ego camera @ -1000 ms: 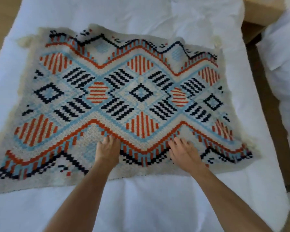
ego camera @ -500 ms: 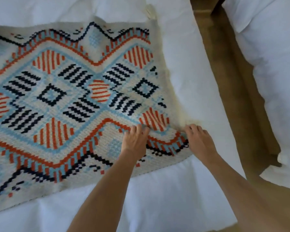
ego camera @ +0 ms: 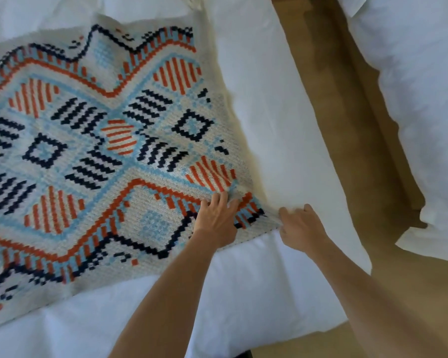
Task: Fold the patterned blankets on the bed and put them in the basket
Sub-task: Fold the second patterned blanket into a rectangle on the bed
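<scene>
A knitted blanket with orange, light blue and navy geometric patterns lies spread flat on the white bed. My left hand lies on the blanket near its near right corner, fingers bunching the fabric there. My right hand is at that corner's edge with its fingers curled and pinches the blanket's corner. The left part of the blanket runs out of view. No basket is in view.
A strip of wooden floor runs between this bed and a second bed with white bedding on the right. The bed's right edge is just beyond my right hand.
My view and both hands have shifted right along the blanket's near edge, from its middle to its near right corner. The right hand's fingers have curled onto the corner.
</scene>
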